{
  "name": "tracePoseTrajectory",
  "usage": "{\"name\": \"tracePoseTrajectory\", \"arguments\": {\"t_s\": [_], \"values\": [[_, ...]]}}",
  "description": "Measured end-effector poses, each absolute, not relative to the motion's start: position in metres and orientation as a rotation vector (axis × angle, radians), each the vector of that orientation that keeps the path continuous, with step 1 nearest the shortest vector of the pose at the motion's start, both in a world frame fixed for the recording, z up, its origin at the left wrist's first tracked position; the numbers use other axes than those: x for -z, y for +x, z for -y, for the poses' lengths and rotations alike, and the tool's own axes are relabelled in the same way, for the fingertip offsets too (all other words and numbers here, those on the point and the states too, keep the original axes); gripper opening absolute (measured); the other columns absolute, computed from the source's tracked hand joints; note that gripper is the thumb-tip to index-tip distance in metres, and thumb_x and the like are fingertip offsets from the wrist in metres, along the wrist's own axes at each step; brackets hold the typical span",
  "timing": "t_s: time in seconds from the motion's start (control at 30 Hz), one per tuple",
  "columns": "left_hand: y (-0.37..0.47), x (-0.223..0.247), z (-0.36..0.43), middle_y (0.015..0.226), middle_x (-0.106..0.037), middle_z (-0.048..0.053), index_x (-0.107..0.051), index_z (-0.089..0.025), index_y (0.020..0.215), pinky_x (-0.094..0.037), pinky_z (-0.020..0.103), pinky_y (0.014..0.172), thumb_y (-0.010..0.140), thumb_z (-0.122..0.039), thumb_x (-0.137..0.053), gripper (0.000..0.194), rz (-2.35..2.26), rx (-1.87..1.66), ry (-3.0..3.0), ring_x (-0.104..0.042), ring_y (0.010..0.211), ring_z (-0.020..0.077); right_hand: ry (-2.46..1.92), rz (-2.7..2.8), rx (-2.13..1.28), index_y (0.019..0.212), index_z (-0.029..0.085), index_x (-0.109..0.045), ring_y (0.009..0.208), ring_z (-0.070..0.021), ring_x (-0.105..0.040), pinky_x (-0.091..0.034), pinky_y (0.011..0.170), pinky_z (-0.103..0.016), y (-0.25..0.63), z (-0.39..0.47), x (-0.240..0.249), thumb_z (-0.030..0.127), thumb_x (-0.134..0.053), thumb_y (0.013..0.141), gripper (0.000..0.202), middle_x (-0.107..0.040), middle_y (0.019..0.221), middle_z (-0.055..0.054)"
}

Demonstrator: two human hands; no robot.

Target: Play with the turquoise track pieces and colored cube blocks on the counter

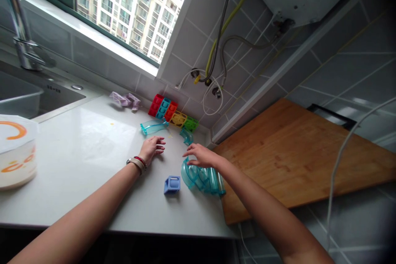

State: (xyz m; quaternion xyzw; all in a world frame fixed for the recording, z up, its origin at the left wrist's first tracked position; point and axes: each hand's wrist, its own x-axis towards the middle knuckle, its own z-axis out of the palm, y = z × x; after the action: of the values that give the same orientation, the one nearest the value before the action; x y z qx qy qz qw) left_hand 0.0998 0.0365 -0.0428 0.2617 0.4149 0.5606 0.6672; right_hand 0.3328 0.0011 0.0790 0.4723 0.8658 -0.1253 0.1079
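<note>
Left hand (pixel 151 149) and right hand (pixel 201 156) were open; coloured blocks (pixel 170 111) already lined up far, blue block (pixel 172 185) and teal tubes (pixel 202 179) sat apart, near.

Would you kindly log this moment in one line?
left hand: open, empty; right hand: open, near teal tubes; blue block: on counter, untouched; coloured blocks: in a row

Left hand (pixel 150 149), right hand (pixel 200 155), white bench (pixel 83 161)
Clear teal pieces (pixel 201 179) lie near the right hand and a blue block (pixel 172 185).
</note>
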Motion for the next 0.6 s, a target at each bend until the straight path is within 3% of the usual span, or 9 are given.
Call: {"name": "tracePoseTrajectory", "arguments": {"t_s": [0.1,0.3,0.4,0.5,0.6], "values": [[0.099,0.042,-0.036,0.081,-0.069,0.005,-0.068,-0.013,0.093,-0.053,0.022,0.049,0.077,-0.031,-0.067,0.024,-0.940,-1.259,0.598,-0.064,0.054,0.0115,1.274,-2.516,0.412,0.114,0.030,-0.080,0.123,-0.0296,-0.061,-0.045,0.106,-0.038,0.332,-0.008,-0.072,0.026,-0.086,0.079,0.036,-0.065,0.131,-0.010],[0.099,0.042,-0.036,0.081,-0.069,0.006,-0.068,-0.012,0.093,-0.053,0.022,0.050,0.077,-0.032,-0.066,0.026,-0.944,-1.244,0.616,-0.064,0.055,0.0117,1.279,-2.551,0.470,0.097,0.022,-0.084,0.100,-0.0266,-0.070,-0.052,0.091,-0.033,0.336,-0.015,-0.064,0.009,-0.085,0.070,0.030,-0.074,0.108,-0.009],[0.099,0.044,-0.037,0.083,-0.069,0.006,-0.067,-0.013,0.094,-0.053,0.022,0.051,0.077,-0.034,-0.065,0.028,-0.953,-1.236,0.642,-0.064,0.056,0.0117,1.388,-2.703,0.471,0.117,0.022,-0.077,0.114,-0.0242,-0.067,-0.050,0.099,-0.033,0.339,-0.006,-0.076,-0.002,-0.068,0.077,0.047,-0.069,0.125,-0.010],[0.100,0.046,-0.038,0.084,-0.069,0.006,-0.067,-0.013,0.095,-0.052,0.022,0.052,0.077,-0.038,-0.065,0.031,-0.965,-1.223,0.687,-0.064,0.056,0.0115,1.577,-2.900,0.414,0.134,0.023,-0.065,0.125,-0.0195,-0.060,-0.045,0.108,-0.035,0.343,0.026,-0.085,-0.003,-0.045,0.089,0.055,-0.063,0.136,-0.009],[0.102,0.049,-0.039,0.084,-0.069,0.006,-0.065,-0.014,0.095,-0.052,0.023,0.052,0.078,-0.042,-0.063,0.034,-0.977,-1.208,0.746,-0.063,0.056,0.0114,1.949,-3.218,0.455,0.113,0.022,-0.071,0.099,-0.0189,-0.067,-0.053,0.090,-0.032,0.348,0.085,-0.067,0.004,-0.044,0.093,0.038,-0.071,0.105,-0.006]]}}
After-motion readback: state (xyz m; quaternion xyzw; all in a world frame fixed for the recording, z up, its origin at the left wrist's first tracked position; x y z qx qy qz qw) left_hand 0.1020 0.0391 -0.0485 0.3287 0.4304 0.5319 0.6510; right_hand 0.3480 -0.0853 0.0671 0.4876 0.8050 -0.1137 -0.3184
